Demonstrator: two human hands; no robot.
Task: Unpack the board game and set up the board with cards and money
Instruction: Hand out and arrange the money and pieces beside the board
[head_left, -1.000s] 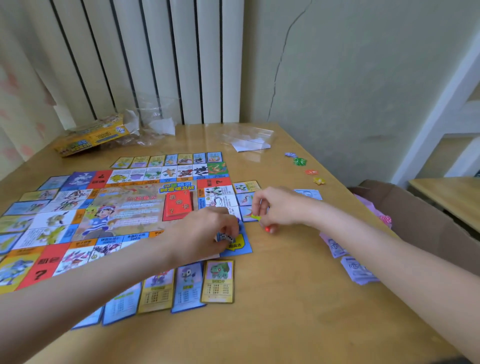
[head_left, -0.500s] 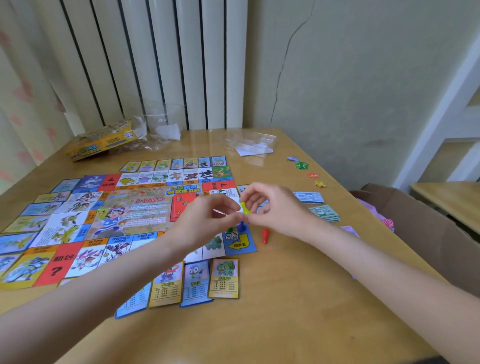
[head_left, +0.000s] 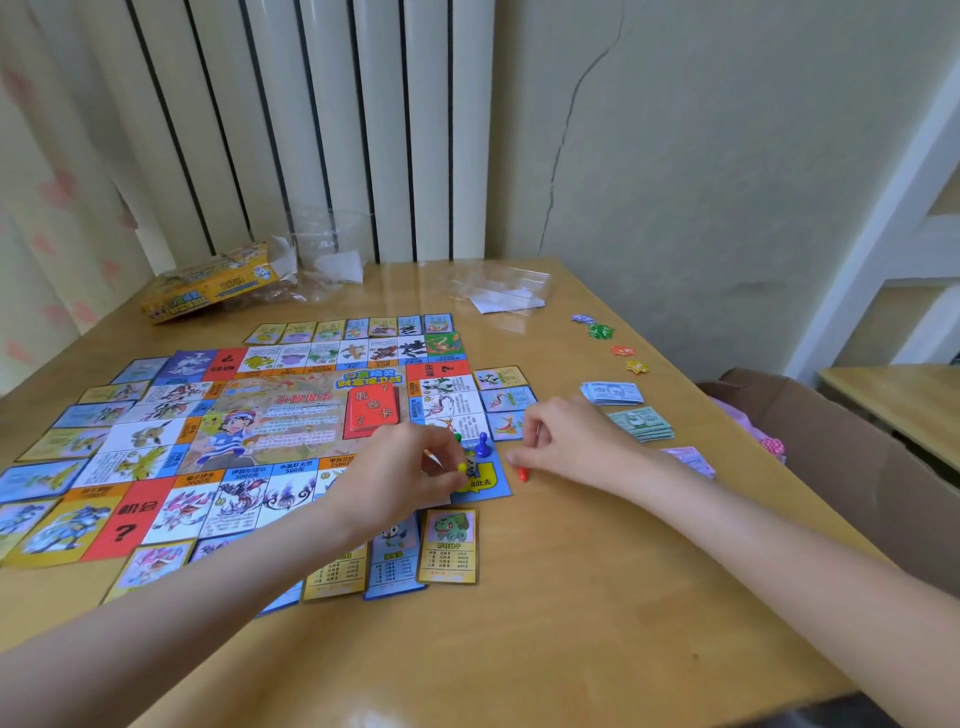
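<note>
Head view is showing the left hand (head_left: 410, 462) pinching a yellow pawn (head_left: 461, 466) over the board's (head_left: 260, 415) blue corner square, beside a die (head_left: 471, 466) and a blue pawn (head_left: 483, 445). The right hand (head_left: 566, 441), fingers curled, is hovering by a red pawn (head_left: 522, 473) lying on the bench (head_left: 597, 597). Cards (head_left: 448, 545) are lining the board's near edge; money stacks (head_left: 641, 423) are sitting to the right, with bare bench nearer the viewer.
</note>
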